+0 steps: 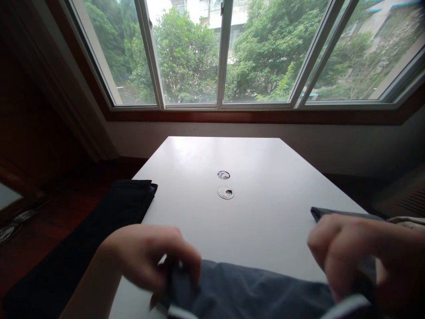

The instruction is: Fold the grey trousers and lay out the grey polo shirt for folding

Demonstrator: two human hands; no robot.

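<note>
Cloth, grey and softly creased (259, 283), is spanning the near end of the table (259, 164), and I'm gripping it by both sides. On the table's near left, my left hand (146, 248) is curling shut, thumb and fingers pinching a bunched fold. Over at its near right, my right hand (352, 248) is closing round the other side; blur is hiding exactly where those fingertips are meeting. That wide hold is probably keeping the stretch between them spread and level. Dark cloth (126, 204) is lying over the table's left edge, and a folded bundle (323, 213) is sitting at its right edge, just beyond my right hand; both, I'm judging, are leaving the middle free for handling.
</note>
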